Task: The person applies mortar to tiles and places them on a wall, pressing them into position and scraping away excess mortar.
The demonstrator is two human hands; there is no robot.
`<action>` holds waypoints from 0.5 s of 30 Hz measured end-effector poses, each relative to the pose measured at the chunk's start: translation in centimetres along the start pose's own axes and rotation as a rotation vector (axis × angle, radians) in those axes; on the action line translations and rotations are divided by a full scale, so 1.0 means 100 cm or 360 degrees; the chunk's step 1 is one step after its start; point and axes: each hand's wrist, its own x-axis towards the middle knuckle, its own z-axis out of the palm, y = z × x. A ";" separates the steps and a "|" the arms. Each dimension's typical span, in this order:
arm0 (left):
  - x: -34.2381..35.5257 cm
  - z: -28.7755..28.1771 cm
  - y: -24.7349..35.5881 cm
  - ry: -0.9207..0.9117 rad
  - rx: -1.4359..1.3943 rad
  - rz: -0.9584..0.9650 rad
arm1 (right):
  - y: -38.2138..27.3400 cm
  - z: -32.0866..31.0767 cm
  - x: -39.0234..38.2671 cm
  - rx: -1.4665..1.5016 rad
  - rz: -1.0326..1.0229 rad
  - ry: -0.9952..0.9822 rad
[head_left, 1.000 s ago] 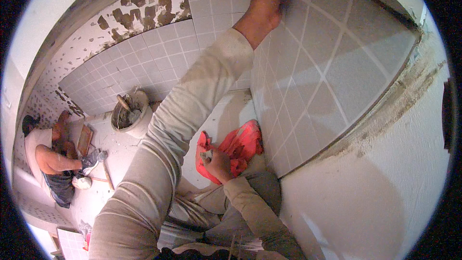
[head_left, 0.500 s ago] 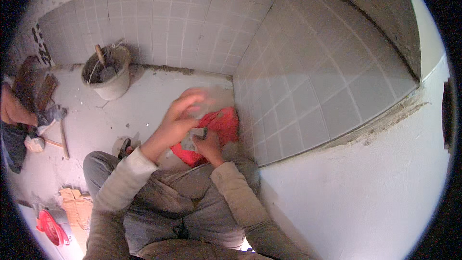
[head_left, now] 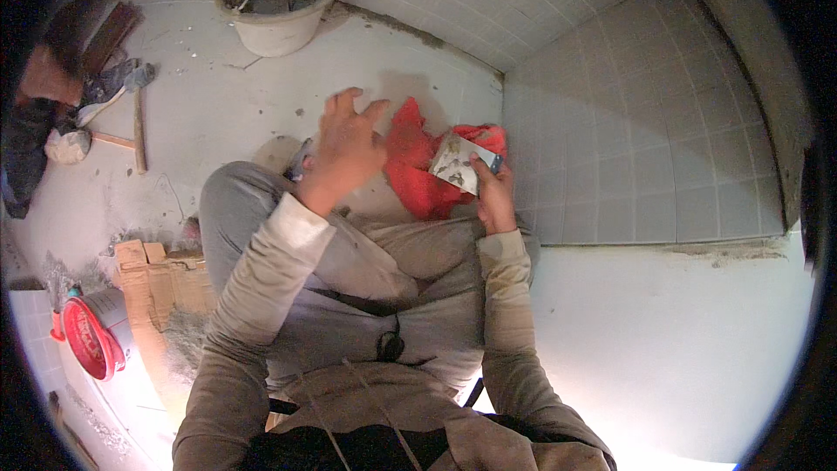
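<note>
My right hand (head_left: 497, 192) grips a putty knife (head_left: 455, 166) by its dark edge. The wide, pale blade is smeared with grey material and tilts over a crumpled red cloth (head_left: 411, 176) on the floor between my bent knees and the tiled wall. To the left of the cloth, my left hand (head_left: 350, 146) is raised with its fingers spread and curved, holding nothing. Part of a shoe or foot shows behind its wrist.
A pail (head_left: 277, 30) of grey mix with a wooden-handled tool stands at the back. Farther left, a hammer (head_left: 138, 118) lies beside another person's arm (head_left: 48, 78). Cardboard (head_left: 161, 296) and a red-rimmed bucket (head_left: 91, 340) are at lower left. Tiled walls (head_left: 645, 148) close off the right.
The view has shifted, so the pail sits higher. My right hand has moved right with the putty knife, turning its blade more into sight. My left hand has drawn away from it, fingers spread.
</note>
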 end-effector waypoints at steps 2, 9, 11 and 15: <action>-0.007 0.019 -0.001 0.0005 -0.0222 -0.0103 | 0.005 0.007 0.000 -0.0021 -0.0228 0.0053; -0.021 0.027 0.029 -0.0698 -0.2043 -0.1152 | 0.007 0.037 -0.029 -0.0657 -0.0893 0.0212; -0.029 0.036 0.027 -0.0651 -0.2267 -0.1514 | 0.004 0.048 -0.036 -0.0612 -0.1000 0.0168; -0.032 0.042 0.031 -0.0597 -0.2650 -0.1551 | -0.002 0.048 -0.044 -0.0793 -0.1099 0.0136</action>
